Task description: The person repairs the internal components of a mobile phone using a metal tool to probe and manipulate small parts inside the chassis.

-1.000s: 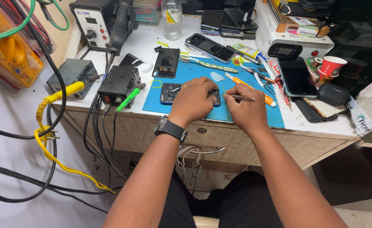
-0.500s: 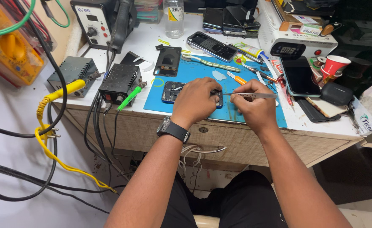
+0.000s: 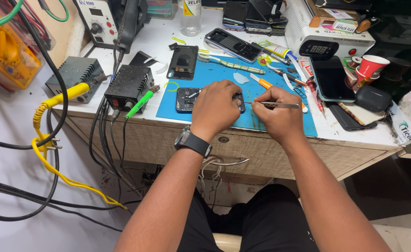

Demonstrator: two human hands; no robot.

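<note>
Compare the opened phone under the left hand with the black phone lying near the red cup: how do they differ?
The opened phone lies on the blue mat with its insides showing; the black phone lies off the mat, its dark face whole. The left hand covers part of the opened phone and the right hand holds tweezers beside it; no hand touches the black phone. Both lie flat.

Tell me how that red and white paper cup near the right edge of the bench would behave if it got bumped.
The red and white paper cup looks thin-walled and light, so a nudge would probably slide or tip it. It stands upright, wider at the rim than below, which favours toppling. Crowded beside the black phone, it could spill onto it; whether it holds anything isn't visible.
</note>
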